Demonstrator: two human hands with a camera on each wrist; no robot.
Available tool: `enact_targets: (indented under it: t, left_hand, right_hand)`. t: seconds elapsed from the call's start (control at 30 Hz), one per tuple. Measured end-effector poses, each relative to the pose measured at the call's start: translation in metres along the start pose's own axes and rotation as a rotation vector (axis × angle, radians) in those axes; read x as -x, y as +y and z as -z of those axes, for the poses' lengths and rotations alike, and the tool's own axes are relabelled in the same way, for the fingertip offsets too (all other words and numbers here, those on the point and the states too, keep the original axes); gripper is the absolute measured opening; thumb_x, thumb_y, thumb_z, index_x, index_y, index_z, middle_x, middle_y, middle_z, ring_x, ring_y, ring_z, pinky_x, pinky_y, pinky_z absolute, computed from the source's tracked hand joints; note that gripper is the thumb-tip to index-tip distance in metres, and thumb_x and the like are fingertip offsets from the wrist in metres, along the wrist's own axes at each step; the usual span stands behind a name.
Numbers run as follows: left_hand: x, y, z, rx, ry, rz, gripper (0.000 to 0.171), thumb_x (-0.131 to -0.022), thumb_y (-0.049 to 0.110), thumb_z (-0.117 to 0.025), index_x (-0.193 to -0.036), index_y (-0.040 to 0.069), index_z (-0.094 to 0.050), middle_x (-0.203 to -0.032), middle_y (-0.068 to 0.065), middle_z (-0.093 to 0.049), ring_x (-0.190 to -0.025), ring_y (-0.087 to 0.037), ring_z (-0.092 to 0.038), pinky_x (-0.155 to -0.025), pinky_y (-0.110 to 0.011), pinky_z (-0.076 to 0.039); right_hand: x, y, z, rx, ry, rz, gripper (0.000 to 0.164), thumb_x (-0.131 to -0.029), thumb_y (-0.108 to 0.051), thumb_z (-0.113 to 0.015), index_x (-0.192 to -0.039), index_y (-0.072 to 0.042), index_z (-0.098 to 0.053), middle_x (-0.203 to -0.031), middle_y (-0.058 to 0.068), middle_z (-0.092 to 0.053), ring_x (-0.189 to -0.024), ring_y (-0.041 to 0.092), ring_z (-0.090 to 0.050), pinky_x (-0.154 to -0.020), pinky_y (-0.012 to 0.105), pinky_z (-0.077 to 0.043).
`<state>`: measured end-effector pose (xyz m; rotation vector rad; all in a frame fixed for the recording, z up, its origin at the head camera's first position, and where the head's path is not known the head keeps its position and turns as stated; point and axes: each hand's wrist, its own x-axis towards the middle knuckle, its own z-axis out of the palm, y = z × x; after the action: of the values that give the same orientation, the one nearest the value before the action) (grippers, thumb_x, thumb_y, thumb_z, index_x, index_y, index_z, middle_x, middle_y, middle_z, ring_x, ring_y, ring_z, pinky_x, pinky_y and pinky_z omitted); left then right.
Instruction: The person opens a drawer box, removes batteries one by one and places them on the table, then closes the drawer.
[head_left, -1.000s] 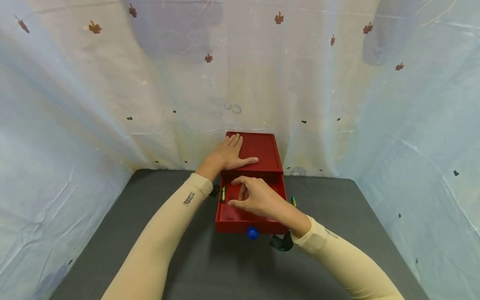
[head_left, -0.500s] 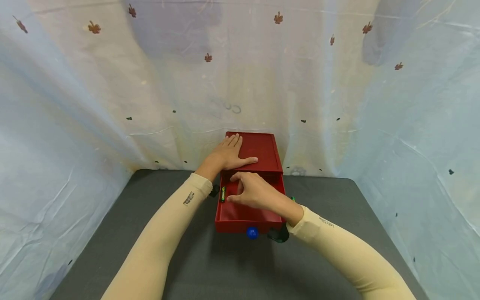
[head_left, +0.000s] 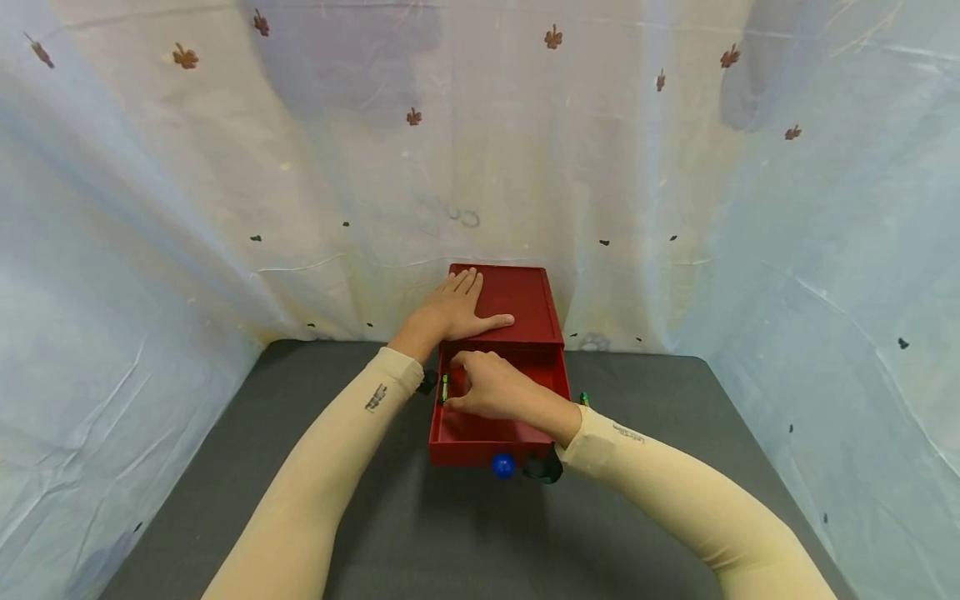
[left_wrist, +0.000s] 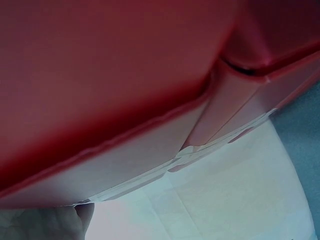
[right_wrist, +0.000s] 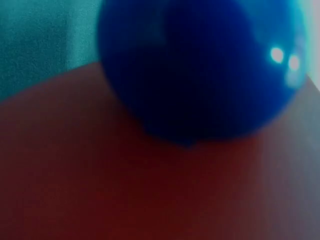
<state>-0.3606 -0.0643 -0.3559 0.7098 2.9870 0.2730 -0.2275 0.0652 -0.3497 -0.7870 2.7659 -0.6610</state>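
Note:
A red box (head_left: pixel 522 300) has its drawer (head_left: pixel 461 454) pulled out; a round blue knob (head_left: pixel 503 466) sits on the drawer's front. My left hand (head_left: pixel 452 310) rests flat on the box top, fingers spread. Inside the drawer, along its left wall, lies a slim green and black battery (head_left: pixel 444 388). Over the drawer is my right hand (head_left: pixel 489 387), thumb and forefinger curved and apart beside the battery, holding nothing. In the left wrist view the red box (left_wrist: pixel 100 75) shows close up. The blue knob (right_wrist: pixel 200 75) fills much of the right wrist view.
Another green battery-like thing (head_left: pixel 584 399) lies on the dark grey table (head_left: pixel 420 542) right of the drawer, partly hidden by my right wrist. A pale curtain (head_left: pixel 480 167) with leaf marks hangs behind the box and along both sides.
My right hand has moved left across the drawer, its thumb and forefinger coming up to the battery. The left hand stays on the box top.

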Motion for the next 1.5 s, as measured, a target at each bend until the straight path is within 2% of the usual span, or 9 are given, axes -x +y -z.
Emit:
enact_targets:
  t: [0.13, 0.4, 0.7, 0.8, 1.03, 1.1, 1.5]
  left_hand:
    - [0.001, 0.001, 0.001, -0.002, -0.005, 0.001, 0.115, -0.098, 0.086, -0.038, -0.173, 0.005, -0.005, -0.181, -0.014, -0.002, -0.168, -0.028, 0.000, -0.136, -0.042, 0.001]
    - [0.000, 0.001, 0.001, 0.001, -0.011, -0.007, 0.115, -0.098, 0.086, -0.037, -0.173, 0.005, -0.004, -0.181, -0.014, -0.001, -0.168, -0.028, 0.001, -0.136, -0.042, 0.002]
    - [0.001, 0.001, 0.001, 0.001, -0.019, -0.007, 0.114, -0.098, 0.086, -0.036, -0.173, 0.006, -0.004, -0.181, -0.013, 0.000, -0.168, -0.028, 0.002, -0.136, -0.042, 0.003]
    - [0.001, 0.001, 0.001, 0.006, -0.018, -0.009, 0.114, -0.099, 0.086, -0.036, -0.173, 0.005, -0.004, -0.181, -0.014, -0.001, -0.168, -0.028, 0.002, -0.136, -0.042, 0.003]
    - [0.000, 0.000, 0.001, 0.008, -0.015, -0.017, 0.114, -0.099, 0.085, -0.037, -0.173, 0.005, -0.005, -0.181, -0.014, 0.000, -0.168, -0.028, 0.002, -0.136, -0.041, 0.003]
    - [0.001, 0.000, 0.002, 0.011, -0.014, -0.019, 0.114, -0.099, 0.085, -0.037, -0.173, 0.005, -0.005, -0.181, -0.014, -0.001, -0.168, -0.028, 0.002, -0.136, -0.041, 0.003]
    - [0.001, -0.001, 0.002, 0.018, -0.011, -0.015, 0.114, -0.099, 0.085, -0.038, -0.173, 0.005, -0.005, -0.181, -0.014, -0.001, -0.168, -0.029, 0.002, -0.136, -0.042, 0.003]
  right_hand:
    - [-0.002, -0.001, -0.002, 0.009, 0.000, -0.003, 0.065, -0.095, -0.026, -0.085, -0.147, 0.001, -0.060, -0.102, 0.008, -0.072, -0.075, 0.014, -0.065, -0.084, 0.037, -0.061]
    - [-0.004, 0.003, -0.003, -0.039, -0.010, -0.006, 0.063, -0.094, -0.024, -0.086, -0.146, -0.001, -0.060, -0.087, 0.000, -0.069, -0.071, 0.011, -0.065, -0.073, 0.028, -0.059]
    - [-0.008, 0.010, -0.007, -0.107, -0.039, -0.010, 0.060, -0.093, -0.021, -0.086, -0.143, 0.000, -0.060, -0.087, 0.002, -0.070, -0.072, 0.014, -0.066, -0.070, 0.029, -0.059]
    - [-0.014, 0.019, -0.012, -0.102, -0.034, 0.005, 0.057, -0.093, -0.022, -0.087, -0.139, -0.001, -0.062, -0.086, 0.001, -0.069, -0.072, 0.014, -0.066, -0.069, 0.030, -0.059]
    - [-0.046, 0.059, -0.042, -0.102, -0.014, 0.031, 0.056, -0.090, -0.031, -0.089, -0.135, -0.011, -0.063, -0.084, -0.004, -0.068, -0.070, 0.013, -0.067, -0.064, 0.028, -0.058]
    - [-0.049, 0.063, -0.045, -0.104, -0.007, 0.041, 0.056, -0.089, -0.032, -0.090, -0.134, -0.012, -0.063, -0.083, -0.004, -0.068, -0.069, 0.013, -0.067, -0.063, 0.028, -0.058]
    - [-0.050, 0.062, -0.045, -0.100, -0.006, 0.041, 0.052, -0.088, -0.034, -0.091, -0.128, -0.015, -0.063, -0.081, -0.003, -0.069, -0.067, 0.014, -0.068, -0.061, 0.028, -0.058]
